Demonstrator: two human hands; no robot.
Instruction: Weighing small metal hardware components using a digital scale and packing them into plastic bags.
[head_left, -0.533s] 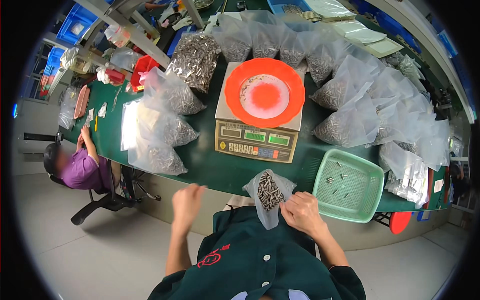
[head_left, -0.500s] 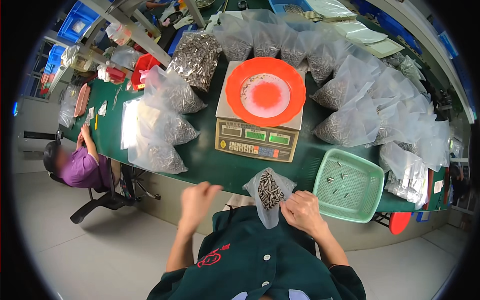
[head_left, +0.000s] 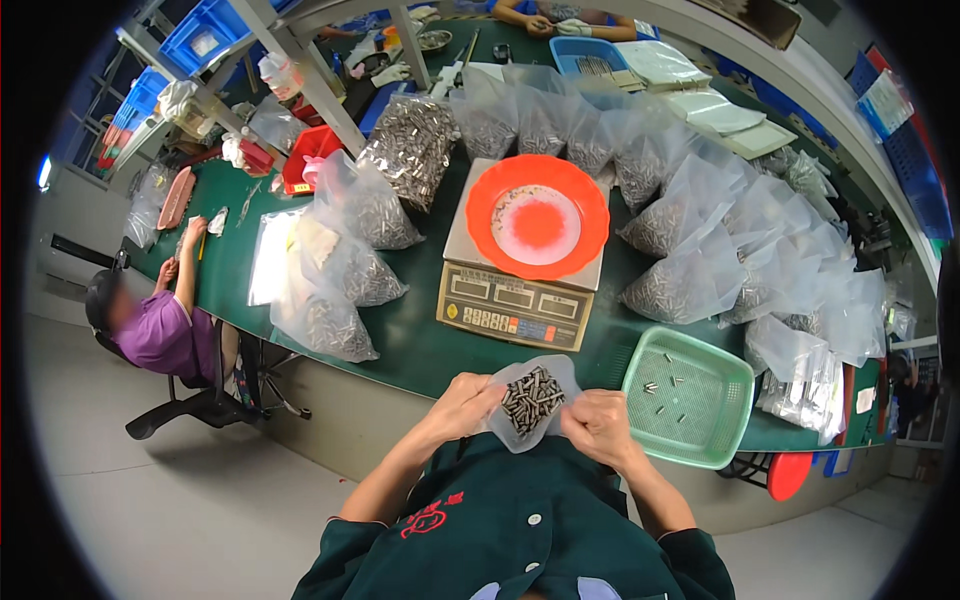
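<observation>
Both hands are grasping: left hand (head_left: 465,405) pinches the left edge of a small translucent bag (head_left: 519,438), right hand (head_left: 600,423) is clenched on its right edge. Bag sits between them at the person's front, by the near edge of the worktop (head_left: 420,335), mouth open, short metal pins (head_left: 533,400) inside. Step in hand looks like spreading or steadying the filled bag. Next move seems to call for a firm grip on both edges and a level bag, so no pins spill.

Just right of the right hand: green basket (head_left: 690,440) with a few loose pins (head_left: 650,388). Ahead: scale (head_left: 512,330) with an orange dish (head_left: 482,230) on its pan. Farther out: filled bags on the right (head_left: 680,280), filled bags on the left (head_left: 335,325), large clear bag of metal parts (head_left: 410,145) beyond the latter.

Hard to make out: fingertips curl out of sight around the plastic; bag bottom hidden, so can't tell whether it touches the worktop. Scale displays (head_left: 513,297) give no clear reading. Rear right bags overlap, can't be counted. Co-worker at the top (head_left: 575,20) is cut off by the shelf frame.
</observation>
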